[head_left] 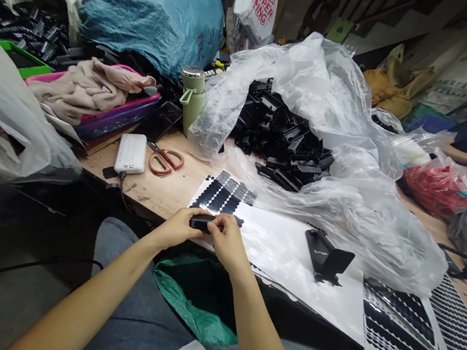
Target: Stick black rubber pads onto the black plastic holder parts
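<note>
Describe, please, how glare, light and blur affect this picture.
Head view: glare on the white sheet and sheen on the clear bag; head view: deep shade under the table; head view, left edge: the white bag looks soft and stretched; head view, centre: the black piece held by the left hand and right hand shows little detail.

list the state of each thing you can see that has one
small black textured piece, held in left hand and right hand
clear plastic bag, open, black plastic parts exposed
pale green cylindrical flask, upright, lid on
red-handled scissors, lying flat
white rectangular device, black cable plugged in
black angular plastic bracket, resting on white sheet
beige cloth, crumpled in pink-rimmed plastic basket
blue woven bag, bulging
</note>
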### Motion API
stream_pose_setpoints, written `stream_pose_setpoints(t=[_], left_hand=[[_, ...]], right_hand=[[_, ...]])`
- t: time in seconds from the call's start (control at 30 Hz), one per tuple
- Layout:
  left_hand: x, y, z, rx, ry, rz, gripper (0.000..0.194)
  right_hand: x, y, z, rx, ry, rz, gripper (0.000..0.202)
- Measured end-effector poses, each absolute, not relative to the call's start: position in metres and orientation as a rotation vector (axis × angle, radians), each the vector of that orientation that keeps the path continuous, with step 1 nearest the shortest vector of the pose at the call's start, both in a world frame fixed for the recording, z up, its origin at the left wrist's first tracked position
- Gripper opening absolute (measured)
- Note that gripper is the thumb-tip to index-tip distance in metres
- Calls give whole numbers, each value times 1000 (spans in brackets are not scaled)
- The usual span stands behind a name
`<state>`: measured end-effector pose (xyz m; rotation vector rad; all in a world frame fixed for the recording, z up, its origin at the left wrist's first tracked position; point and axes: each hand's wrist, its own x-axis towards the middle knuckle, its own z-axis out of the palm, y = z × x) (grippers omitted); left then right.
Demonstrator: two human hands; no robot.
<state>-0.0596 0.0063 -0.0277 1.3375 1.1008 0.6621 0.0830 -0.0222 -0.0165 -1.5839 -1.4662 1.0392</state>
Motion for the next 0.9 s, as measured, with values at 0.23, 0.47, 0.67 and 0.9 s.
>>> stream_pose_setpoints(t=[0.23, 0.47, 0.67, 0.9], left_hand=[[-61, 6, -33, 1353, 1111, 690, 46], [-60, 4, -29, 1303, 1127, 677, 47], [-60, 6, -28, 1263, 1115, 677, 46], [-58, -24, -1, 1488, 920, 393, 54]], right_hand=[[76, -24, -18, -1606, -1471, 953, 12], [74, -26, -18, -1630, -1468, 912, 12], [67, -31, -21, -1651, -1432, 734, 6], [124, -50, -16, -1786, -1191, 482, 36]])
